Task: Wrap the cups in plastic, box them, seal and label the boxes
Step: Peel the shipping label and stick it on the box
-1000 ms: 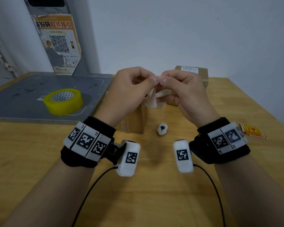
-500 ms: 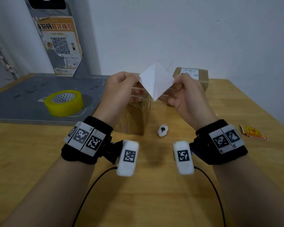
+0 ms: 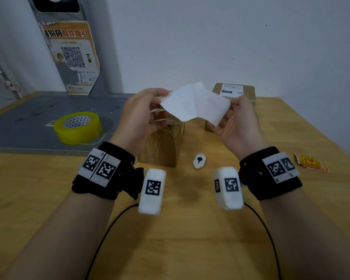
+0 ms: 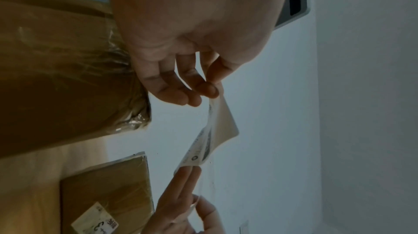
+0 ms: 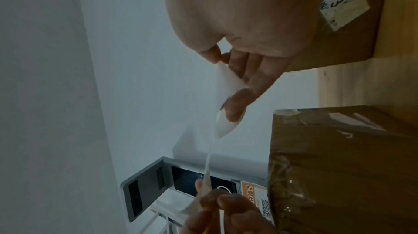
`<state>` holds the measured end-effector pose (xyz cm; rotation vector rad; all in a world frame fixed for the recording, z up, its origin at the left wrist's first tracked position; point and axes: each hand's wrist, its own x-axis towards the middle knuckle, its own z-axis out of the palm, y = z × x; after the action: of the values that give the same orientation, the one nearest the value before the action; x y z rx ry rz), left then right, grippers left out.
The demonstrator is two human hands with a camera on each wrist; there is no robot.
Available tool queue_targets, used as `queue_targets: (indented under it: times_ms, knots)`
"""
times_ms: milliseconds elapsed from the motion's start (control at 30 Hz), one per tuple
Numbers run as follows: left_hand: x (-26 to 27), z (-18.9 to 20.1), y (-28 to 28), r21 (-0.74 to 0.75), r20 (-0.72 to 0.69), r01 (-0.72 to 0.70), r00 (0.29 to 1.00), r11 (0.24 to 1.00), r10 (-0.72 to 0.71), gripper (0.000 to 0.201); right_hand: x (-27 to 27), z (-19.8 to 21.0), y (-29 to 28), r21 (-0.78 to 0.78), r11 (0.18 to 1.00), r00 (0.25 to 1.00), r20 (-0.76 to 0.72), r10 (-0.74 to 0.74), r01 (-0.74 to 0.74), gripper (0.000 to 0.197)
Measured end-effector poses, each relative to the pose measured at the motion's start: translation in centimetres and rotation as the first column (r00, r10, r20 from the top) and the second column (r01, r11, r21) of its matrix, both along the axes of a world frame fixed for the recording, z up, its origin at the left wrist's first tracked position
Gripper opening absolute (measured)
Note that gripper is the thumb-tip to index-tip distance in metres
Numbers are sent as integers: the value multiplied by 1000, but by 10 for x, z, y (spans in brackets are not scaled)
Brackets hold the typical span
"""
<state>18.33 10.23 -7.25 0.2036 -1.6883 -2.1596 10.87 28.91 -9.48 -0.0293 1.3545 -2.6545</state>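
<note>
matt paper label (image 3: 194, 104), glossy taped cardboard box (image 3: 162, 146).

The head view looks from above, forward and down, over both forearms to the desk (image 3: 190, 249) and the wall behind. The left wrist view sits very near the left hand (image 4: 192, 32) and looks along its fingers, turned on its side. The right wrist view sits as near to the right hand (image 5: 244, 19), also turned. All three views share the white label (image 3: 196, 104) held between the hands and the taped box (image 3: 162, 146) below it.
</note>
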Motion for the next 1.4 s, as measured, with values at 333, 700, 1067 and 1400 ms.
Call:
queue_targets:
  times_ms: [333,700,1067,1400]
  knots:
    - [-2,-2,-1,356,-51,46,998,934,-30,21,-6,-14,12,-35,996,981,178,-80,88,27]
    - [16,7,16,285,-33,-66,996,956,79,22,1,-32,62,219,924,911,206,-357,312,33]
    - [40,28,28,146,4,-64,998,987,64,22,23,-17,52,786,522,932,-359,-50,331,61]
    - [58,43,4,68,90,48,994,997,-54,23,55,29,8,685,634,572,-699,430,360,50]
